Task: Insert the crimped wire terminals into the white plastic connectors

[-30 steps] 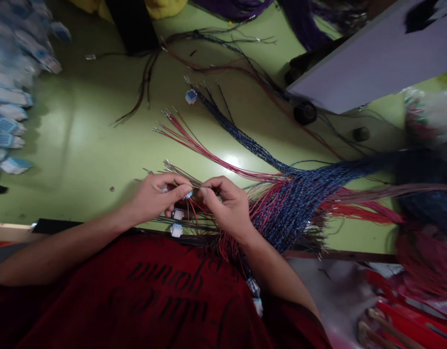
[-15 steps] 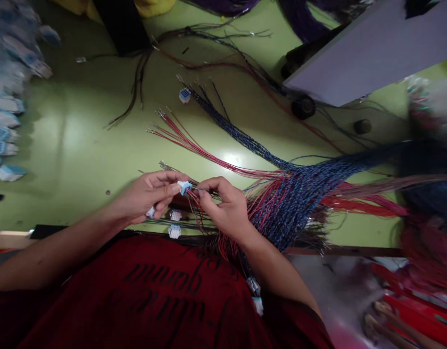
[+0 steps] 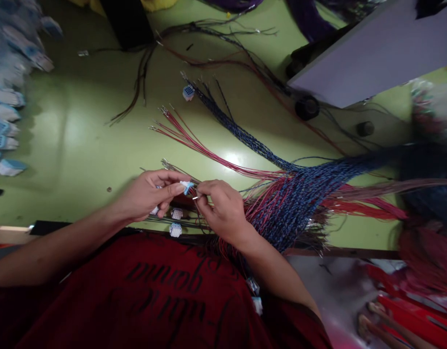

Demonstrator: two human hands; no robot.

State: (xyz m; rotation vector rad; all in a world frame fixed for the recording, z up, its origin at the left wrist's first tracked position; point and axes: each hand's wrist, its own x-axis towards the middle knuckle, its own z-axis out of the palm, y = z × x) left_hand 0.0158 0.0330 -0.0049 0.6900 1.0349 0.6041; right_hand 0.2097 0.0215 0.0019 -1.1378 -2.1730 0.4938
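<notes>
red shirt [image 3: 165, 291] bears upside-down lettering, roughly "gamma"; the rest unreadable.

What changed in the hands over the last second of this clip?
The left hand brought the small white-blue connector out to its fingertips; a second ago it was mostly hidden. The right hand keeps pinching a thin wire, its metal tip now just beside the connector. Nothing was let go. The red wires, blue twisted wires and two loose connectors near the edge of the table stayed put.
</notes>
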